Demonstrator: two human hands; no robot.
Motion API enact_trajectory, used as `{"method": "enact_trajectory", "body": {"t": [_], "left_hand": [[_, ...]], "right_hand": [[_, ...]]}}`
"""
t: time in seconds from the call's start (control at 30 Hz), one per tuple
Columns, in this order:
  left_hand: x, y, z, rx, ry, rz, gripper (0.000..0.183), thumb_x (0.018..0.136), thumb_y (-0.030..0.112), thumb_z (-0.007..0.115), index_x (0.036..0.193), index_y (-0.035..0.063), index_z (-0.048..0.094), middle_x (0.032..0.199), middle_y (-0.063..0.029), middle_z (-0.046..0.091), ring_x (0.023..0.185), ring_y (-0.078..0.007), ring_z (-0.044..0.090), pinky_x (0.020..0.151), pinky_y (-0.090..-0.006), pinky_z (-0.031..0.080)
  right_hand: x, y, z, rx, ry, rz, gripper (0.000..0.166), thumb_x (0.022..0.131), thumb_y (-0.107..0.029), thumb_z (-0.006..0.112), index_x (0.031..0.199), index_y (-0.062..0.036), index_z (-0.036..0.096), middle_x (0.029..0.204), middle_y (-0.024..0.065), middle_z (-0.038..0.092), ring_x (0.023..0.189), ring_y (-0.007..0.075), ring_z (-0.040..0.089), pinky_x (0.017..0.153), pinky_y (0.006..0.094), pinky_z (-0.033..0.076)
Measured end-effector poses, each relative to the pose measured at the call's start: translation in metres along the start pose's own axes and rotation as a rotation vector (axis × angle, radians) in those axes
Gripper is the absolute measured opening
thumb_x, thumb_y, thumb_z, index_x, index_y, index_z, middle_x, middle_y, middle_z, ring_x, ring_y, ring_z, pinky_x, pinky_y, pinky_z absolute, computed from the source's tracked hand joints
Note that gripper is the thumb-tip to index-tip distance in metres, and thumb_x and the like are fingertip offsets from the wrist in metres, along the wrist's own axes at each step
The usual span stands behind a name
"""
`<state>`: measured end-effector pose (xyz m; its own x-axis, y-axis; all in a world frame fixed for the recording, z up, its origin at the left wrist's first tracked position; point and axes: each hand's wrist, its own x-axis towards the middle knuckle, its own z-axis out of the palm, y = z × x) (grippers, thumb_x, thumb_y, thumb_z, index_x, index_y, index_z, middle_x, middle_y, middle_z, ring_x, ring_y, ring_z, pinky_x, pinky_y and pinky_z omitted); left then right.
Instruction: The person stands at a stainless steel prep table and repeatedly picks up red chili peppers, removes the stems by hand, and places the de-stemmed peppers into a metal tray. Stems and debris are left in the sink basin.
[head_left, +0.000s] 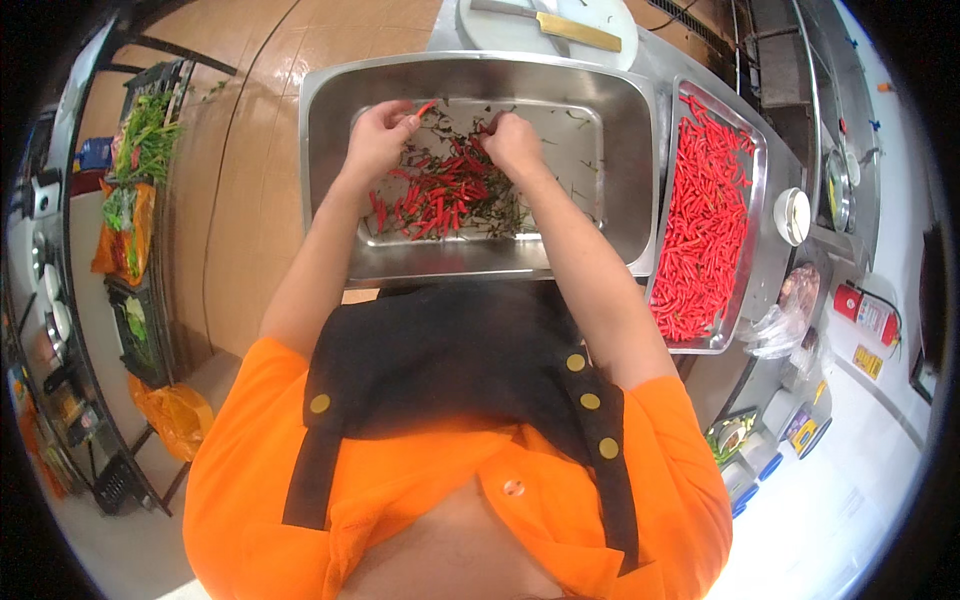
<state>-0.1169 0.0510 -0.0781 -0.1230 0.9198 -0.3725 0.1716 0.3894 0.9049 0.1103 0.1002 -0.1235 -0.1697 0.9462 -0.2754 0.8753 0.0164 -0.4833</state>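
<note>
A deep stainless steel basin lies before me. My left hand is over its left half, with a red chili pepper pinched between thumb and fingers. My right hand reaches down at the far edge of a heap of red chilies. Its fingers are curled, and their tips are hidden, so I cannot tell what they grip. Dark green stems and leaf bits lie beside and among the chilies. More green scraps are scattered over the basin's bottom.
Right of the basin, a shallow metal tray is filled with red chilies. A cleaver rests on a round white cutting board beyond the basin. A white bowl stands past the tray. Vegetables fill crates at left.
</note>
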Motion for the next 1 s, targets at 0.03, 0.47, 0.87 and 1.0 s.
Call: {"method": "enact_trajectory", "body": {"t": [0.03, 0.47, 0.87, 1.0], "left_hand": [[-0.002, -0.003, -0.003, -0.202, -0.046, -0.103, 0.025, 0.096, 0.020, 0.067, 0.113, 0.0012, 0.067, 0.101, -0.0073, 0.072, 0.090, -0.0176, 0.067, 0.074, -0.0340, 0.054], [-0.044, 0.034, 0.065, -0.380, -0.256, 0.163, 0.029, 0.095, 0.008, 0.068, 0.120, -0.0046, 0.061, 0.099, -0.0069, 0.072, 0.090, -0.0104, 0.065, 0.079, -0.0263, 0.053], [-0.059, 0.038, 0.084, -0.779, -0.448, -0.154, 0.015, 0.096, 0.009, 0.067, 0.108, 0.0013, 0.063, 0.094, -0.0052, 0.070, 0.082, -0.0131, 0.065, 0.076, -0.0276, 0.053], [-0.058, 0.030, 0.079, -0.996, -0.756, -0.278, 0.014, 0.097, 0.010, 0.065, 0.108, 0.0035, 0.063, 0.093, -0.0042, 0.069, 0.080, -0.0129, 0.064, 0.075, -0.0273, 0.052]], "right_hand": [[-0.001, 0.001, -0.005, 0.039, -0.005, -0.017, 0.030, 0.083, -0.023, 0.071, 0.100, 0.0018, 0.071, 0.094, 0.0223, 0.072, 0.090, 0.0383, 0.071, 0.080, 0.0468, 0.057], [-0.095, -0.001, -0.082, 1.225, -0.131, 0.017, 0.025, 0.086, -0.003, 0.072, 0.109, 0.0063, 0.065, 0.092, 0.0123, 0.071, 0.075, 0.0173, 0.070, 0.059, 0.0296, 0.058], [-0.123, 0.005, -0.080, 1.516, -0.199, -0.039, 0.018, 0.091, -0.006, 0.073, 0.105, 0.0025, 0.066, 0.092, 0.0120, 0.071, 0.079, 0.0179, 0.070, 0.061, 0.0302, 0.060], [-0.125, 0.021, -0.082, 1.709, -0.375, -0.053, 0.017, 0.093, -0.007, 0.071, 0.107, 0.0006, 0.065, 0.093, 0.0128, 0.071, 0.079, 0.0190, 0.070, 0.060, 0.0301, 0.059]]}}
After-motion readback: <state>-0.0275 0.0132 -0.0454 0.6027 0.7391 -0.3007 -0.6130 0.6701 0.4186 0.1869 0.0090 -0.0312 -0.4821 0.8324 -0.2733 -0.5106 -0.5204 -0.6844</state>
